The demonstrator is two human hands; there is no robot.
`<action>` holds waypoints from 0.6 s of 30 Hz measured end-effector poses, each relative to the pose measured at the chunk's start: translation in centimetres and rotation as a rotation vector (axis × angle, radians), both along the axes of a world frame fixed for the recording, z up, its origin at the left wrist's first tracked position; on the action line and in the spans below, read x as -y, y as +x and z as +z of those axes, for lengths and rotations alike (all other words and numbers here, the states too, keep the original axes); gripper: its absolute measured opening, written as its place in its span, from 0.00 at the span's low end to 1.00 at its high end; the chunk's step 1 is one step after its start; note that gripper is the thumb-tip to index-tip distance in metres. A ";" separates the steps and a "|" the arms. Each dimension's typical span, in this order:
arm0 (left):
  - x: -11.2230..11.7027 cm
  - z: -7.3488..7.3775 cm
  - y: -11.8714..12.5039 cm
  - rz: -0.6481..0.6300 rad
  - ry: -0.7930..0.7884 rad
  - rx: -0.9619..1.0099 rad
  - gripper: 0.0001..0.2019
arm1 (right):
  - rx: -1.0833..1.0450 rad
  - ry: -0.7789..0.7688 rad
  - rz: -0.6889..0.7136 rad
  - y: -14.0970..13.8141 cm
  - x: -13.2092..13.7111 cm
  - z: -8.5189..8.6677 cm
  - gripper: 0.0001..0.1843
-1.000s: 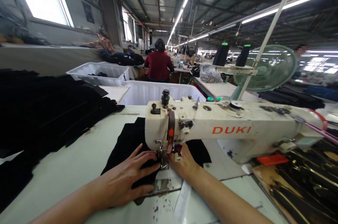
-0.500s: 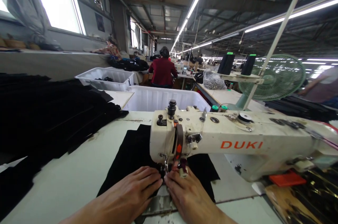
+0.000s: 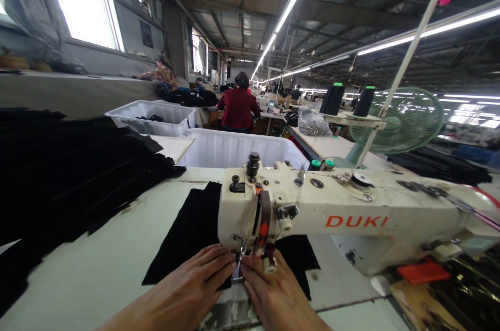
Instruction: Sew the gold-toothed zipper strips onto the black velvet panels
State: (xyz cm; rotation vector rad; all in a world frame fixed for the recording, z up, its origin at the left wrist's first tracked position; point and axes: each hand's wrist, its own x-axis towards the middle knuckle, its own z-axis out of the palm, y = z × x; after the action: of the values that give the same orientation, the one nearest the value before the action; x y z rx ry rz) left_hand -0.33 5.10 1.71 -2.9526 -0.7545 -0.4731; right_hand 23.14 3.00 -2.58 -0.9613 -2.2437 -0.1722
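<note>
A cream sewing machine point(image 3: 351, 216) marked DUKI stands on the work table point(image 3: 97, 268). A piece of black fabric point(image 3: 187, 232) lies flat under its needle head. My left hand point(image 3: 191, 289) rests palm down on the fabric, fingers stretched toward the presser foot. My right hand point(image 3: 273, 294) lies beside it, fingers flat and pointing at the needle, with a small white piece point(image 3: 236, 271) between the two sets of fingertips. Both hands press on the cloth and grip nothing.
A large pile of black fabric pieces point(image 3: 66, 175) covers the table's left side. Two white plastic bins point(image 3: 238, 146) stand behind the machine. A green fan point(image 3: 402, 120) and two black thread cones point(image 3: 332, 99) are at the right. A person in red point(image 3: 239, 107) sits farther back.
The view has tilted up, so the machine sits lower in the frame. Both hands have drawn together at the needle, and a small white piece now shows between the fingertips.
</note>
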 end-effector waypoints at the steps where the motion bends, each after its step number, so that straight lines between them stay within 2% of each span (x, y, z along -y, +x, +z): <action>1: 0.0 -0.2 0.0 0.006 0.019 0.007 0.27 | 0.000 0.001 -0.009 0.0 0.0 0.1 0.19; 5: 0.2 -0.5 -0.1 0.004 0.086 0.030 0.25 | 0.008 0.011 -0.009 0.0 0.0 0.1 0.20; 10: 0.4 -0.1 0.0 0.009 0.094 0.093 0.21 | 0.010 0.004 -0.020 0.2 -0.3 -0.8 0.21; 14: 0.3 -0.3 -0.2 0.017 0.057 0.096 0.21 | -0.001 0.011 -0.031 0.1 -0.3 -0.7 0.20; 18: 0.4 0.0 -0.4 0.044 -0.090 0.127 0.23 | 0.006 0.128 -0.030 0.4 -0.4 0.7 0.17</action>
State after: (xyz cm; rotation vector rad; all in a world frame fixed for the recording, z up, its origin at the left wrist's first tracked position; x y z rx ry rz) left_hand -0.69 4.67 1.73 -3.0046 -0.8735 -0.6449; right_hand 23.50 3.38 -1.85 -0.9275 -2.1957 -0.3287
